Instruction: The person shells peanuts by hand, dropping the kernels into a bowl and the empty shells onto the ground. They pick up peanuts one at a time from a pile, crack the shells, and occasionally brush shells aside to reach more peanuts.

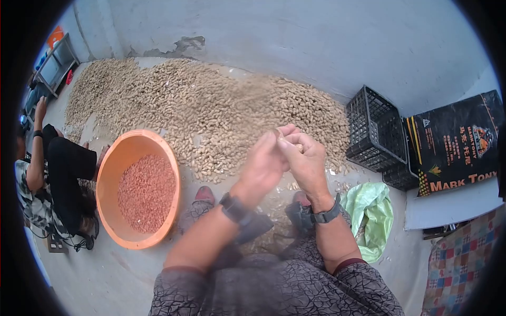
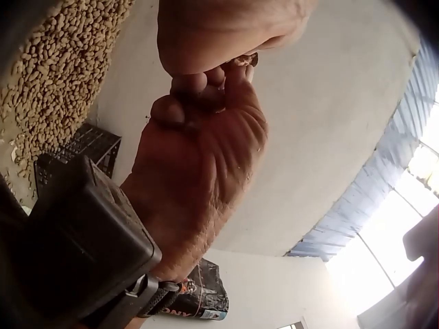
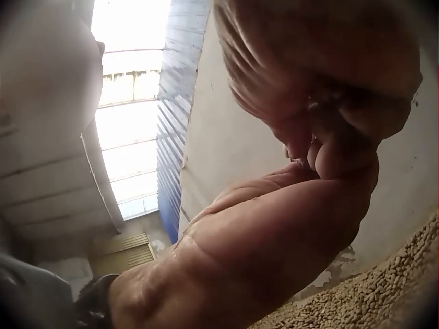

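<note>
In the head view my left hand (image 1: 259, 167), blurred, and right hand (image 1: 309, 167) meet over the floor in front of me. Their thumbs and fingertips come together on a peanut, whose brown shell (image 2: 245, 61) shows between the fingers in the left wrist view. My right fingers curl inward, and a pale unshelled peanut (image 1: 299, 148) shows in that hand. Fingers hide most of what is pinched. Behind the hands spreads a large heap of unshelled peanuts (image 1: 195, 105). An orange basin (image 1: 138, 244) holding reddish shelled peanuts (image 1: 146, 192) stands to the left.
A green plastic sack (image 1: 377, 216) lies by my right knee. Black crates (image 1: 371, 129) and a black printed bag (image 1: 458, 142) stand at the right against the wall (image 1: 295, 42). Another person (image 1: 58, 174) sits at the left edge near a metal rack (image 1: 58, 68).
</note>
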Available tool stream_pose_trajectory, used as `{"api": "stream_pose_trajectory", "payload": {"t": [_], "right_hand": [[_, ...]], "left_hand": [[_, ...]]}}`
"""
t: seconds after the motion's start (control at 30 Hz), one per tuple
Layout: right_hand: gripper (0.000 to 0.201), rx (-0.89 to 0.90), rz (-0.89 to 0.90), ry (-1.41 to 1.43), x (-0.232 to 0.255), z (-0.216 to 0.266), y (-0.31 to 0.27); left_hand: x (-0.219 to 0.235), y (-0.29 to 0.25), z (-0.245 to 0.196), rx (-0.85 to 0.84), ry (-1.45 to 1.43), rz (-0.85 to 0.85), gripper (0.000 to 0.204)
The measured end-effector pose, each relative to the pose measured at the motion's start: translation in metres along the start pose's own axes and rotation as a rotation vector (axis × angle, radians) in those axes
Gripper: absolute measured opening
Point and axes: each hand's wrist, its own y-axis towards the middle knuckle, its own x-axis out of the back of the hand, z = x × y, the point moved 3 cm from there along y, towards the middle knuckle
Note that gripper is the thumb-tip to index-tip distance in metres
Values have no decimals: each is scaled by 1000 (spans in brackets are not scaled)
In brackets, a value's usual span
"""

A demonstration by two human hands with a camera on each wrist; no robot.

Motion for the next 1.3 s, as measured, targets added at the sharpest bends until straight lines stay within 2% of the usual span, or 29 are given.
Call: {"api": "stream_pose_trajectory", "payload": {"t": [0.03, 0.1, 0.13, 0.2, 0.23, 0.3, 0.4, 0.5, 0.63, 0.73, 0.83, 0.9, 1.03, 1.1, 1.13, 1.2, 1.23, 1.3], "right_hand": [[10, 0, 3, -1, 0, -1, 0], [9, 140, -15, -41, 1, 2, -2], [9, 136, -12, -43, 1, 1, -3], [9, 436, -77, -338, -1, 10, -8], [9, 433, -73, -338, -1, 13, -9], [12, 700, -74, -686, -6, 27, -15], [14, 721, -58, -768, -6, 21, -16], [11, 718, -63, -882, -5, 16, -15], [10, 737, -72, -857, -5, 21, -14], [9, 784, -82, -864, -5, 22, -14], [8, 742, -58, -891, -4, 21, -14], [7, 701, -56, -795, -2, 18, -13], [10, 610, -12, -683, -3, 17, -13], [14, 439, -48, -326, 1, 7, -9], [14, 442, -54, -327, 4, 11, -8], [18, -62, 14, 22, 15, 5, -3], [19, -112, 32, 86, 18, 6, -2], [19, -160, 30, 172, 22, 4, 1]], "left_hand": [[3, 0, -2, -2, -2, -2, 37], [9, 4, -4, 51, -118, 95, 33], [14, 6, -3, 50, -122, 92, 33], [22, 7, -4, -6, -203, 53, 31], [24, 6, -4, -8, -205, 49, 31], [28, 3, -2, 46, -104, 10, 32], [29, 2, 1, 91, -67, -76, 37], [35, 9, 2, 55, 26, -49, 38], [28, 6, 4, 52, 72, -153, 32], [28, 5, 4, 114, 83, -211, 32], [28, 6, 6, 108, 167, -223, 33], [29, 6, 3, 31, 209, -184, 35], [31, 4, 1, 52, 211, -145, 32], [30, 4, 1, 82, 151, -118, 31], [28, 5, 0, 84, 153, -113, 31], [25, 7, -4, -6, 234, -74, 31], [24, 5, -4, -6, 237, -70, 31], [16, 2, -7, -95, 312, 42, 33]]}}
